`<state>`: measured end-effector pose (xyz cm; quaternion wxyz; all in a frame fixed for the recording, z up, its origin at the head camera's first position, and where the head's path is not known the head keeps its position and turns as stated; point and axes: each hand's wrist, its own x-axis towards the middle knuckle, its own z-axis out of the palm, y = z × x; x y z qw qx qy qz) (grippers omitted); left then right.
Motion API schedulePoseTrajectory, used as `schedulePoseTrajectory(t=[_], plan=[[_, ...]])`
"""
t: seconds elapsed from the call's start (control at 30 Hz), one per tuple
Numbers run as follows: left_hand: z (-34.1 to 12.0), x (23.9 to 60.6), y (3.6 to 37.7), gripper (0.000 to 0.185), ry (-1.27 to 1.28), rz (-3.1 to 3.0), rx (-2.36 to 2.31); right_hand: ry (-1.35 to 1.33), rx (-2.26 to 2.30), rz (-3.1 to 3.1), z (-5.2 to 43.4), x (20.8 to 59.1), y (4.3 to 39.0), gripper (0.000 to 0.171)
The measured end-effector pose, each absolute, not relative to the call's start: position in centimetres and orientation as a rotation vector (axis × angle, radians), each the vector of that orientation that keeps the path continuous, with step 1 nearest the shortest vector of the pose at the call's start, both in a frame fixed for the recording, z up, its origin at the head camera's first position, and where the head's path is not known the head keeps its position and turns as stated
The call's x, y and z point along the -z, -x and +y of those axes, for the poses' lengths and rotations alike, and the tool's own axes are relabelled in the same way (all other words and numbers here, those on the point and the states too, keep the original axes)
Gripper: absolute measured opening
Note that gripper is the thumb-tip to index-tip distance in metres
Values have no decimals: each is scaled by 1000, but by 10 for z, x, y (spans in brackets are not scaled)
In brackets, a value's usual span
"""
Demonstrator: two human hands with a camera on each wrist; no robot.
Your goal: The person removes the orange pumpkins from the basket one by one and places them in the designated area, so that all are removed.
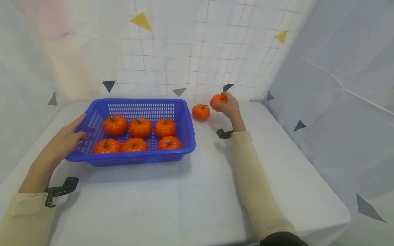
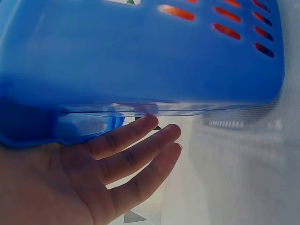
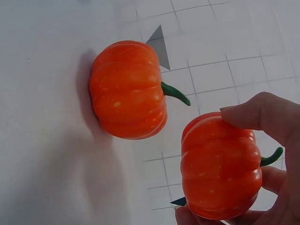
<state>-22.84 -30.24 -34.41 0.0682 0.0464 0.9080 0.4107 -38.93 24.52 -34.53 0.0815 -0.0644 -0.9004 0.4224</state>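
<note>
right hand [image 1: 231, 106]: grip wrapped round pumpkin [image 3: 220, 168], about 2 o'clock from blue basket [image 1: 138, 159]. left hand [image 1: 63, 141] holds basket's 9 o'clock side. looks like pick step; next likely needs carry toward 9 o'clock.

Dressed in pale beige sleeves [image 1: 258, 181], bare at left hand [image 1: 63, 141] and right hand [image 1: 231, 108].
Fitted at both wrists with dark, round-tipped mounts [image 1: 69, 185]; showing black material [image 1: 281, 240] beyond the right sleeve's edge.
</note>
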Motion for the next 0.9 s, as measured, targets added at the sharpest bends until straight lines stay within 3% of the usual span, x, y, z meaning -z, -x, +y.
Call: schedulePoseTrajectory(t=[0.9], plan=[[-306, 350, 230, 74, -174, 2739, -1263, 243, -1212, -2923, 262, 383, 404, 80]])
